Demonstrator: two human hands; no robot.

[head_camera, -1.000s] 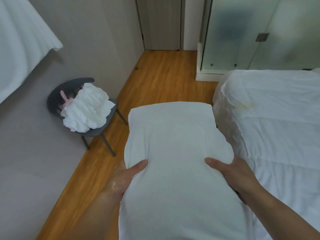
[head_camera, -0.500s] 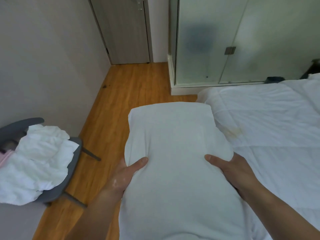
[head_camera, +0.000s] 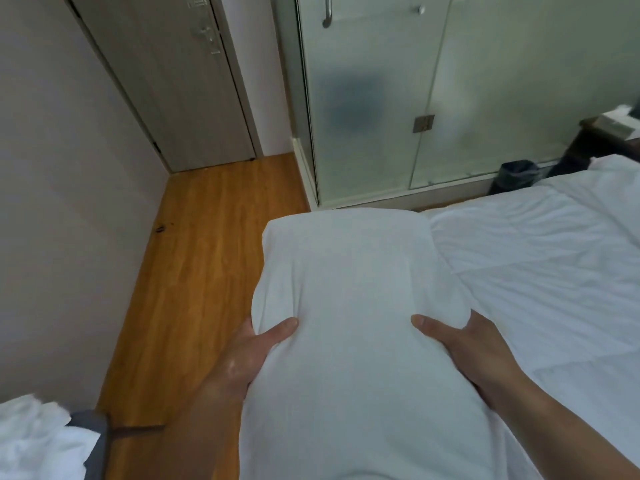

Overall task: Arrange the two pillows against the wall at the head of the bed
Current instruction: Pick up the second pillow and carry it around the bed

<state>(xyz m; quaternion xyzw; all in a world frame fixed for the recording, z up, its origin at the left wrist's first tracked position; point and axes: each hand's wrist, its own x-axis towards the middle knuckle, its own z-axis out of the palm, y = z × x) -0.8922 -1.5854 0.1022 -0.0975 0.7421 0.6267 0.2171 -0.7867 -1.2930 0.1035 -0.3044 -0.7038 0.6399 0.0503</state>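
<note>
A white pillow (head_camera: 353, 306) fills the middle of the head view, held lengthwise in front of me above the floor and the bed's edge. My left hand (head_camera: 249, 355) grips its left side with the thumb pressed on top. My right hand (head_camera: 467, 348) grips its right side the same way. The bed (head_camera: 554, 271), covered with a white quilt, lies to the right. Only this one pillow is in view, and the head of the bed is out of frame.
A wooden floor strip (head_camera: 194, 271) runs between the grey wall (head_camera: 62, 202) and the bed. A grey chair (head_camera: 93, 441) with white linen (head_camera: 38, 445) is at bottom left. A frosted glass enclosure (head_camera: 398, 98) and a door (head_camera: 166, 81) stand ahead; a dark bin (head_camera: 516, 174) sits beyond the bed.
The view has swung right and up: the chair with linen slid to the bottom-left corner and more of the bed and glass enclosure shows. Both hands keep the same grip on the pillow.
</note>
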